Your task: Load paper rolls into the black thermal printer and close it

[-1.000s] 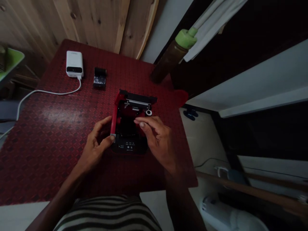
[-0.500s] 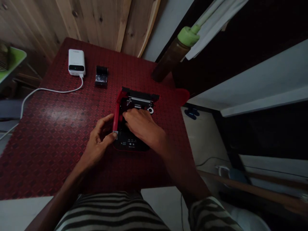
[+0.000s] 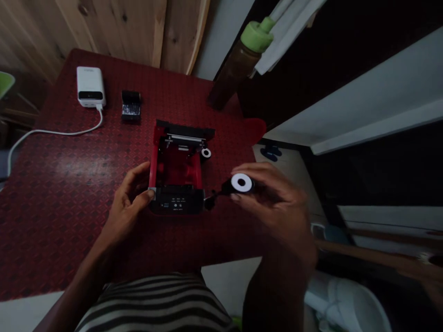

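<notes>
A red and black printer (image 3: pixel 177 201) stands on the table with its top raised and its red inner bay bare. My left hand (image 3: pixel 129 198) grips its front left corner, thumb on the top edge and fingers along the side. To the right of the printer, my right hand (image 3: pixel 277 198) pinches a black roll (image 3: pixel 241 182) with a white ring-shaped end. A dark piece trails from this roll toward the printer's front right corner. Another black roll with a white end (image 3: pixel 206 153) sits at the printer's right rear side.
A white power bank (image 3: pixel 90 86) with a plugged-in white cable (image 3: pixel 55 133) lies at the back left. Beside it is a small black ribbon piece (image 3: pixel 131 107) with a shiny middle. A brown bottle with a green cap (image 3: pixel 238 60) stands at the back right, near a red object (image 3: pixel 254 131).
My right hand has come out of the printer's bay and moved right, now with the black roll in its fingers. My left hand stays at the printer's corner. The view has shifted slightly.
</notes>
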`<control>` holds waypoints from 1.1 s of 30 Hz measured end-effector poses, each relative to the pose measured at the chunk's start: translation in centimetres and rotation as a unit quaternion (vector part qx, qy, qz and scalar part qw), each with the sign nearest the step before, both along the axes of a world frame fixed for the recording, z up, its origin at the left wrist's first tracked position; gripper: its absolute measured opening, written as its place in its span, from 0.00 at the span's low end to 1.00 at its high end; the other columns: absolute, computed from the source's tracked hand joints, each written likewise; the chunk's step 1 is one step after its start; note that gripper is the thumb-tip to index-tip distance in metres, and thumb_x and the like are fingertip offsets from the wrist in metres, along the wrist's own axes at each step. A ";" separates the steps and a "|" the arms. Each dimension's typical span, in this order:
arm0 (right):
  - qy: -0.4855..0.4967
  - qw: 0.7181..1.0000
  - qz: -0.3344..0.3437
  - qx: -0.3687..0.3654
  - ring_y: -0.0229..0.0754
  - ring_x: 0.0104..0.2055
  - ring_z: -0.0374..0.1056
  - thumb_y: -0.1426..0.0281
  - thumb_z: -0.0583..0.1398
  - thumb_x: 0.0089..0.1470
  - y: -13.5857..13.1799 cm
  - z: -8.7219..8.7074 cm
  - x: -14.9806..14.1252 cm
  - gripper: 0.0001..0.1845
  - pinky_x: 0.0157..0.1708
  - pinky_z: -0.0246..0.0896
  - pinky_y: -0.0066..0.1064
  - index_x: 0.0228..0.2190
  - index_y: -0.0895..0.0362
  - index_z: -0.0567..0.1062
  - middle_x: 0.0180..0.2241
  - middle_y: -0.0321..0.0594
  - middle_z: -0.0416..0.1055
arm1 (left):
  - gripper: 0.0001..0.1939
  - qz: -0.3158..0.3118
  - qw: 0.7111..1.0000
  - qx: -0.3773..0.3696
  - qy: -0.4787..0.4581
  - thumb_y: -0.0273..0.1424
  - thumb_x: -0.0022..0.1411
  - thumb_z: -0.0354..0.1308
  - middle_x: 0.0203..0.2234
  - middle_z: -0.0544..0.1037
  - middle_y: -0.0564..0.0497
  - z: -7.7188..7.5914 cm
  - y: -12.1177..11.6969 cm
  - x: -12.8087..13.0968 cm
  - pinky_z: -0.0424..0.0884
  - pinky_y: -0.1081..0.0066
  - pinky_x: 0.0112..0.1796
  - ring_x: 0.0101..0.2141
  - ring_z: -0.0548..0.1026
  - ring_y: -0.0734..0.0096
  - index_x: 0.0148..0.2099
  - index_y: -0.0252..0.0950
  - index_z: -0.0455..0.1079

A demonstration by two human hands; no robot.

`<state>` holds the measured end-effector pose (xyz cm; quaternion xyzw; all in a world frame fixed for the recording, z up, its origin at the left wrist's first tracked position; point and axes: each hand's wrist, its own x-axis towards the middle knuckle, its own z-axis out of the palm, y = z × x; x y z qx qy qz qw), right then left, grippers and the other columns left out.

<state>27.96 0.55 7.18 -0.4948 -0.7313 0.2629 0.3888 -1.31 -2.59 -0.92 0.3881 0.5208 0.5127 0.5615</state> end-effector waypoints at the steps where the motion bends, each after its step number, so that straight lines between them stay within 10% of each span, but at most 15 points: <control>1: 0.019 0.999 -0.024 -0.025 0.46 0.49 0.79 0.69 0.75 0.59 -0.4 -1.2 0.9 0.15 0.47 0.76 0.38 0.48 0.44 0.86 0.49 0.36 0.83 | 0.34 0.001 1.000 0.001 0.005 0.45 0.66 0.71 0.69 0.77 0.45 -0.1 0.0 0.0 0.77 0.50 0.61 0.67 0.75 0.42 0.71 0.46 0.73; 10: 0.060 0.983 -0.036 -0.171 0.45 0.46 0.81 0.71 0.65 0.59 -0.8 -10.7 -0.9 0.18 0.45 0.77 0.37 0.50 0.51 0.85 0.49 0.42 0.86 | 0.34 0.015 1.000 -0.011 0.014 0.43 0.65 0.71 0.67 0.80 0.51 -0.4 0.1 -0.2 0.74 0.52 0.64 0.69 0.73 0.41 0.71 0.49 0.74; 21: 0.009 0.983 0.011 -0.186 0.44 0.49 0.83 0.77 0.59 0.64 -0.6 -8.3 2.4 0.26 0.53 0.77 0.41 0.59 0.50 0.83 0.51 0.42 0.86 | 0.33 0.019 0.999 -0.016 0.024 0.44 0.65 0.73 0.65 0.81 0.51 -0.5 0.3 -0.3 0.75 0.56 0.61 0.65 0.76 0.43 0.70 0.49 0.76; 26: -0.027 0.993 -0.077 -0.086 0.49 0.52 0.81 0.72 0.65 0.64 4.3 -8.2 1.6 0.15 0.57 0.74 0.46 0.51 0.53 0.85 0.52 0.45 0.85 | 0.33 0.019 0.999 -0.016 0.023 0.44 0.64 0.73 0.66 0.80 0.52 -0.4 0.3 -0.2 0.75 0.54 0.61 0.67 0.74 0.40 0.70 0.50 0.76; 33: -0.023 0.993 -0.030 -0.113 0.50 0.54 0.76 0.70 0.67 0.56 10.3 -11.0 -2.4 0.17 0.57 0.69 0.43 0.48 0.54 0.78 0.50 0.44 0.82 | 0.33 0.000 1.000 -0.011 0.019 0.44 0.67 0.71 0.68 0.78 0.51 -0.8 0.1 -0.6 0.72 0.51 0.65 0.70 0.71 0.39 0.71 0.52 0.74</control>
